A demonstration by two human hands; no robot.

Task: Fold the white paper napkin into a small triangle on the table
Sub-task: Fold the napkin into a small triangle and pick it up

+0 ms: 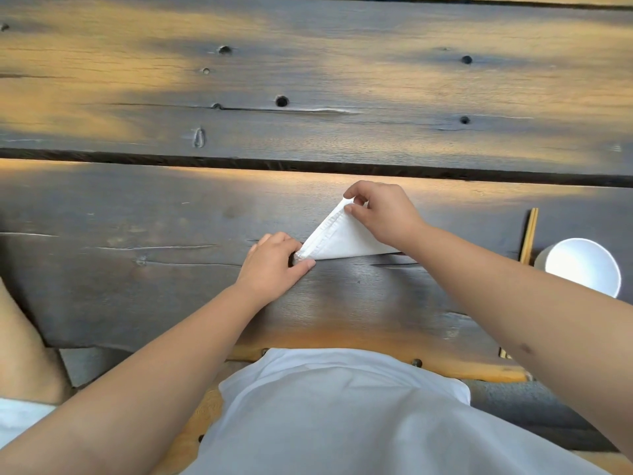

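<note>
Nearest the camera, a white shirt (342, 413) is filling the lower middle of the view, with both bare forearms reaching out past it over the dark wooden table (171, 286). At the lower left edge another person's bare leg (24, 341) is showing beside the table's near edge.

Further out, the white paper napkin (337, 240) is lying on the near plank, already in a triangle shape. The left hand (274, 265) is pinching the napkin's left corner, thumb and fingers closed on it against the wood. The right hand (383, 214) is holding the top corner — thumb and forefinger clamped on the tip, lifting it slightly — and is covering part of the napkin's right side.

To the right, well apart from the napkin, a white cup (582, 265) is standing, with 2 wooden chopsticks (529, 234) lying just beside it.

Beyond, a dark gap (308, 164) is separating the near plank from the far one.
</note>
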